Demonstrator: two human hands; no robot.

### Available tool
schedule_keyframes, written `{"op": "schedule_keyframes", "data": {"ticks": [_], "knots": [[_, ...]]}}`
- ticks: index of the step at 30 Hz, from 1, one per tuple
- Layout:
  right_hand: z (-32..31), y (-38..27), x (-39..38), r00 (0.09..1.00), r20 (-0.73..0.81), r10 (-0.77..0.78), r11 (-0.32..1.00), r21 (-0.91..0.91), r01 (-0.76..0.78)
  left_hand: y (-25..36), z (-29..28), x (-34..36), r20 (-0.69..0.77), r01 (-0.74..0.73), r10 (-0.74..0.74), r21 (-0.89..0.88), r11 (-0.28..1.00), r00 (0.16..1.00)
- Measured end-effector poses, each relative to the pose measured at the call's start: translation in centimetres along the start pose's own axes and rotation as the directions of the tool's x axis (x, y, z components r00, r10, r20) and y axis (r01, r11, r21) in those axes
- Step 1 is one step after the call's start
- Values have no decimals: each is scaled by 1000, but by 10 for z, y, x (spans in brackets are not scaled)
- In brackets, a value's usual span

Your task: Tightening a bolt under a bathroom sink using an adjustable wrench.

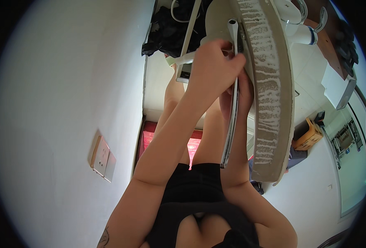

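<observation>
Left hand (214, 66) clenched on top of thin grey panel (231, 120) held edge-on against round grey slab (269, 95) streaked white; right hand (242, 93) mostly hidden behind panel, grip unclear; wall socket (102, 159) at left

The big round disc (269, 95) before me is grey and gritty, crossed by wavy white streaks from top to bottom, with a pale cream rim. Against it I press a thin silvery-grey strip (231, 124), darker along its edge. The plain wall (59, 82) beside me is white, and its square switch plate (102, 159) is white on a light tan backing. Below lies a red patterned mat (150, 136), glowing pink where light falls. My shorts (195, 186) are black. A small wooden crate (309, 136) is orange-brown.
</observation>
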State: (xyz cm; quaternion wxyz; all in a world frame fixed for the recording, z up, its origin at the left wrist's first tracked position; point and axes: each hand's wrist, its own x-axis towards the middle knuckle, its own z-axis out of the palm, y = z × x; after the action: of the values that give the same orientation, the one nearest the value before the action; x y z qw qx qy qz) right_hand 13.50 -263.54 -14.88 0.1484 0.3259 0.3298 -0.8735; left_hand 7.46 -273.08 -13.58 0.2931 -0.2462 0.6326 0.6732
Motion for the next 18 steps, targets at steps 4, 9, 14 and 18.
{"op": "schedule_keyframes", "data": {"ticks": [4,9,14,18], "knots": [[6,1,-1,997,69,-33,999,-6,33,29,-3,16,-45,115,-106,425,898,993],[6,-1,0,996,83,-19,999,39,16,23,5,26,-78,-54,130,617,785,988],[1,-1,2,985,166,-38,994,105,21,12,12,25,-89,-50,116,538,842,989],[3,-1,1,987,159,-30,998,64,20,13,11,18,-115,-36,123,566,823,986]]}}
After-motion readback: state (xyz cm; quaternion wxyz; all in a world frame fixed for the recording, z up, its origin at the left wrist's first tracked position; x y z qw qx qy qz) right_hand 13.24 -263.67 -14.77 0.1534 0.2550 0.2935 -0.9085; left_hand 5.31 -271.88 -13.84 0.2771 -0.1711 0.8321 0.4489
